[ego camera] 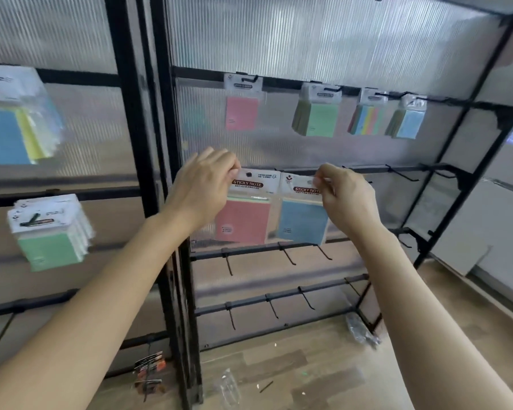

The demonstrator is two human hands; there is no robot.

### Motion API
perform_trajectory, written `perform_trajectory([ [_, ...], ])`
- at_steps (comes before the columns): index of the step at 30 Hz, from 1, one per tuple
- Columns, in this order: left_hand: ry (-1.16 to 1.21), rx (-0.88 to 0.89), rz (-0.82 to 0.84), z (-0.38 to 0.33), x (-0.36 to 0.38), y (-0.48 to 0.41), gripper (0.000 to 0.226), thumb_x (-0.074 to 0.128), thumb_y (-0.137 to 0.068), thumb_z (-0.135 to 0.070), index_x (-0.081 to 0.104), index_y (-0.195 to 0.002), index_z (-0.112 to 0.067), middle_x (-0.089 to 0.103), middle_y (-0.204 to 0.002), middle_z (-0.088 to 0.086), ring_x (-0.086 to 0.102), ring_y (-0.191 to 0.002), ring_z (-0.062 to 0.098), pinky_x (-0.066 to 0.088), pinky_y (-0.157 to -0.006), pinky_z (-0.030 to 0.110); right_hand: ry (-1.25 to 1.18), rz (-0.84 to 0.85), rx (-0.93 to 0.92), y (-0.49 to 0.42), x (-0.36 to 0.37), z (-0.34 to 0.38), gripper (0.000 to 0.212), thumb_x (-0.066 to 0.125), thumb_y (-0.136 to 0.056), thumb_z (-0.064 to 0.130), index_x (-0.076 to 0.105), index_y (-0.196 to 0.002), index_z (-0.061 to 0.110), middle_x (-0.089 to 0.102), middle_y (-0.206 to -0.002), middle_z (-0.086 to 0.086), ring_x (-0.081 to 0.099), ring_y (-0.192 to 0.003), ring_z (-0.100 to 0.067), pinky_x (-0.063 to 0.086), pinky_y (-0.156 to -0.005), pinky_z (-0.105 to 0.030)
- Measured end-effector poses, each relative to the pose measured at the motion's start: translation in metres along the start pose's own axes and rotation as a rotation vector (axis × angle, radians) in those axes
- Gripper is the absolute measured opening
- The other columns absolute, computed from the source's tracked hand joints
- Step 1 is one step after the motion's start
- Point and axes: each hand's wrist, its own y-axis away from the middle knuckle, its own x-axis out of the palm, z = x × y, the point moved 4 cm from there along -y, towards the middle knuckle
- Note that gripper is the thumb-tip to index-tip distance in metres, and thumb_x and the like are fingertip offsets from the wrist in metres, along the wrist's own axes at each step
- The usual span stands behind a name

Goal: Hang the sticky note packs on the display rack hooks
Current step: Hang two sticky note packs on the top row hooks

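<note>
Head: left hand [203, 187] pinches one pink pack [243, 221], right hand [347, 201] one blue pack [302, 221].

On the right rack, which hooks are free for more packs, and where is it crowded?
Free: the middle rail right of the right hand, and the hooks of the third rail and fourth rail, below the held pink pack and blue pack. Crowded: the top rail, four packs in a row, and around the left hand.

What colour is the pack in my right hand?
Blue; the pack shows best in the head view.
</note>
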Motion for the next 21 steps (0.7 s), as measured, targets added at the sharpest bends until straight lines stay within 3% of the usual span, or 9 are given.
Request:
perform_trajectory([
  [8,-0.012,-0.116,-0.045,-0.002,0.024,-0.053,0.015,0.041,-0.097,-0.013,0.051,-0.086,-0.010,0.049,-0.083,-0.002,0.038,-0.081,0.013,0.027,-0.076,0.027,-0.040,-0.021,-0.064,-0.037,-0.008,-0.044,0.014,0.047,-0.093,0.014,0.059,-0.094,0.007,0.063,-0.092,-0.010,0.051,-0.088,-0.029,0.024,-0.062,-0.032],
  [13,-0.053,-0.160,-0.097,0.015,0.029,-0.090,0.016,0.040,-0.097,-0.014,0.051,-0.087,-0.008,0.051,-0.084,0.000,0.037,-0.081,0.014,0.023,-0.072,0.024,-0.111,-0.027,-0.100,-0.075,0.003,-0.055,0.014,0.047,-0.093,0.014,0.058,-0.091,0.006,0.062,-0.086,-0.012,0.042,-0.075,-0.022,0.026,-0.060,-0.032],
  [17,-0.059,-0.163,-0.110,0.030,0.036,-0.119,0.015,0.039,-0.097,-0.015,0.048,-0.085,-0.012,0.052,-0.085,0.001,0.040,-0.083,0.016,0.026,-0.073,0.028,-0.147,-0.037,-0.143,-0.110,0.014,-0.059,0.014,0.047,-0.093,0.014,0.057,-0.089,0.004,0.061,-0.081,-0.013,0.050,-0.077,-0.031,0.035,-0.062,-0.037],
  [21,-0.072,-0.189,-0.132,0.044,0.042,-0.146,0.015,0.039,-0.097,-0.013,0.044,-0.083,-0.014,0.050,-0.083,0.001,0.038,-0.082,0.014,0.025,-0.071,0.027,-0.148,-0.033,-0.179,-0.145,0.027,-0.063,0.015,0.047,-0.093,0.016,0.058,-0.091,0.004,0.061,-0.081,-0.011,0.052,-0.079,-0.031,0.036,-0.062,-0.036],
])
